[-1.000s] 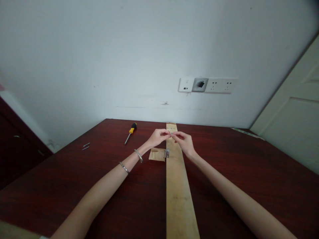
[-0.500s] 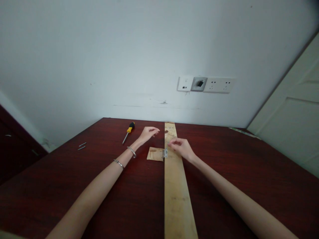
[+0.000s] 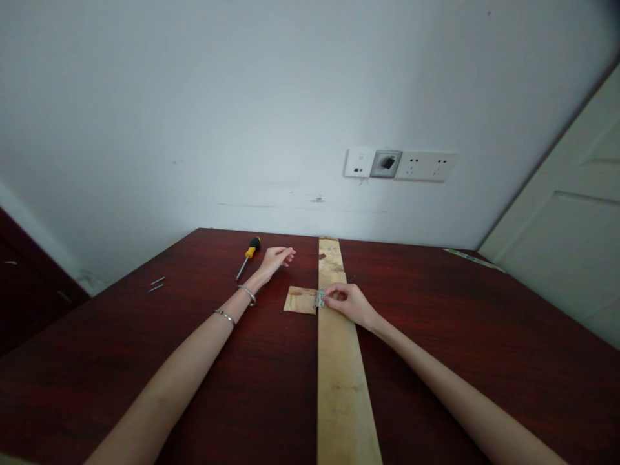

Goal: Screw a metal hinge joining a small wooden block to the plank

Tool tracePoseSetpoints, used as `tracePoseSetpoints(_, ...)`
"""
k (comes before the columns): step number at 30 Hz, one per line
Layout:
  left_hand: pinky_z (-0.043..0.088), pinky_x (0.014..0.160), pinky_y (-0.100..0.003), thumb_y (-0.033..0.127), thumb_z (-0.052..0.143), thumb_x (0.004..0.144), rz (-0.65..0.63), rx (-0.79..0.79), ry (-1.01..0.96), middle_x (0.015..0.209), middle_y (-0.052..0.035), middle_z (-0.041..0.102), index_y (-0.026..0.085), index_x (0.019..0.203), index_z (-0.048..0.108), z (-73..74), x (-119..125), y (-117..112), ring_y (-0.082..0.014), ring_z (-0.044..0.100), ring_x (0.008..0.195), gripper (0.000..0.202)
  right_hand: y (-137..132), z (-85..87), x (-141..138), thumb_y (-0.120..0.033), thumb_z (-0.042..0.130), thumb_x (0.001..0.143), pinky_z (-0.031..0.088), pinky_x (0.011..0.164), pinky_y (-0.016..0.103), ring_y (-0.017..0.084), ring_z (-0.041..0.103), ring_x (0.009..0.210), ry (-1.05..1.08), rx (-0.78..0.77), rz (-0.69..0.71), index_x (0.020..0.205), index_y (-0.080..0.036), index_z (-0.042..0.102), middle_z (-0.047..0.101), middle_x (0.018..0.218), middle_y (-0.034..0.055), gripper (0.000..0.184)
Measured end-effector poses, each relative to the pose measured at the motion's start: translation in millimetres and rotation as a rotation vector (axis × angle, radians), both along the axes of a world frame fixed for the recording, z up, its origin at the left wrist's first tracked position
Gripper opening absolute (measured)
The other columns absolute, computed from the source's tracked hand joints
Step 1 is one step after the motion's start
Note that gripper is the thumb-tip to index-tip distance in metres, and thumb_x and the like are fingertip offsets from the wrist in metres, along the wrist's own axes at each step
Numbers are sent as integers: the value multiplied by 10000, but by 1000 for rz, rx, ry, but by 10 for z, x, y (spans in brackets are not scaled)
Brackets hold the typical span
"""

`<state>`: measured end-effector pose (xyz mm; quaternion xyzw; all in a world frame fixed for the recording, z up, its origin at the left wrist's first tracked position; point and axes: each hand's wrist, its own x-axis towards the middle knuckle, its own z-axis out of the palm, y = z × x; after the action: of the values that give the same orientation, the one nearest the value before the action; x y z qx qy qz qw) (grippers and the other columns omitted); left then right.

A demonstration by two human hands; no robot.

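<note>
Silver-grey metal shows at the tips of the right hand [image 3: 356, 305], where a small hinge [image 3: 320, 298] lies against the thumb and forefinger. Those two fingers are bent into a pinch, a grip that seems to suit so small a fitting; whether they clasp the hinge, hold some tiny part or only press there, I cannot tell. The hinge is just left of the fingertips, at the seam between a long pale wooden plank [image 3: 343, 387] and a short wooden block [image 3: 300, 300], apparently so that it bridges the two. The block juts leftward from the plank's edge.

The left hand [image 3: 275, 259] is farther off, left of the plank and beyond the block, its fingers loosely curled with nothing visible in them. It looks drawn aside, perhaps to leave the hinge to the other hand. Two metal bracelets [image 3: 251, 296] circle that forearm.

Just left of the left hand lies a yellow-and-black screwdriver [image 3: 250, 253], handle toward the wall [image 3: 217, 116], probably put there to be within reach. Well apart, farther left, two slim metal pieces [image 3: 157, 281], perhaps screws or bits, lie side by side on the dark red tabletop [image 3: 426, 303]. Socket plates [image 3: 426, 166] are mounted on the wall.
</note>
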<state>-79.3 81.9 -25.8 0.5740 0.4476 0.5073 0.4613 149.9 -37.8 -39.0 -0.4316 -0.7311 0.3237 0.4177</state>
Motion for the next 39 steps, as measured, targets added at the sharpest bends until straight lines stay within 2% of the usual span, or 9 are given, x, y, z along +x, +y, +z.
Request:
tracePoseSetpoints(9, 432, 522, -189, 375, 664, 726, 1, -13, 1, 721, -59, 637, 99, 784, 687, -25, -17, 13, -92, 560, 591, 283, 13, -23, 16, -251, 651, 747, 413, 629, 253, 132, 536, 710, -69, 117, 56, 740, -187, 691, 640, 857, 31, 76)
tracePoseSetpoints(20, 432, 503, -184, 415, 663, 725, -13, -9, 35, 708, -69, 630, 98, 773, 685, -74, -28, 37, -98, 552, 584, 321, -17, -19, 23, -186, 651, 727, 414, 655, 266, 126, 495, 697, -149, 153, 54, 745, -193, 667, 564, 824, 14, 25)
tracePoseSetpoints(24, 434, 507, -189, 424, 656, 734, -15, -2, 54, 712, -75, 635, 103, 776, 687, -80, -25, 32, -104, 556, 591, 325, -6, -28, 62, -217, 690, 691, 399, 618, 252, 119, 465, 666, -162, 176, 26, 799, -197, 618, 514, 780, -9, 131)
tracePoseSetpoints(29, 432, 510, -190, 382, 640, 747, -26, 20, 84, 718, -72, 640, 103, 779, 694, -50, -48, 29, -105, 563, 599, 286, -14, -21, 83, -208, 678, 678, 366, 560, 232, 102, 420, 607, -121, 143, 13, 755, -197, 542, 486, 744, -27, 157)
tracePoseSetpoints(32, 430, 507, -190, 332, 642, 737, -18, 44, 134, 727, -71, 650, 112, 780, 701, 19, -182, 20, -115, 576, 624, 232, -36, -20, 79, -201, 634, 713, 356, 552, 234, 106, 415, 596, -99, 124, -3, 739, -197, 525, 485, 713, -27, 112)
tracePoseSetpoints(34, 430, 504, -193, 301, 651, 715, 1, 59, 196, 716, -66, 652, 118, 783, 704, 92, -359, 12, -127, 583, 642, 202, -53, -27, 78, -211, 605, 740, 356, 558, 241, 115, 428, 602, -81, 135, -15, 733, -198, 529, 495, 695, -24, 77)
tracePoseSetpoints(37, 441, 517, -211, 275, 659, 692, 38, 84, 295, 724, -65, 658, 114, 846, 694, 242, -749, 1, -140, 592, 654, 225, -73, -36, 82, -236, 574, 770, 373, 587, 260, 133, 467, 632, -55, 159, -14, 711, -198, 547, 516, 710, -6, 76)
tracePoseSetpoints(39, 445, 527, -221, 263, 649, 695, 83, 100, 342, 756, -61, 663, 120, 958, 665, 360, -1072, -6, -138, 590, 645, 300, -82, -35, 89, -263, 563, 785, 386, 606, 274, 147, 488, 656, -36, 156, -4, 691, -198, 552, 527, 735, 8, 115)
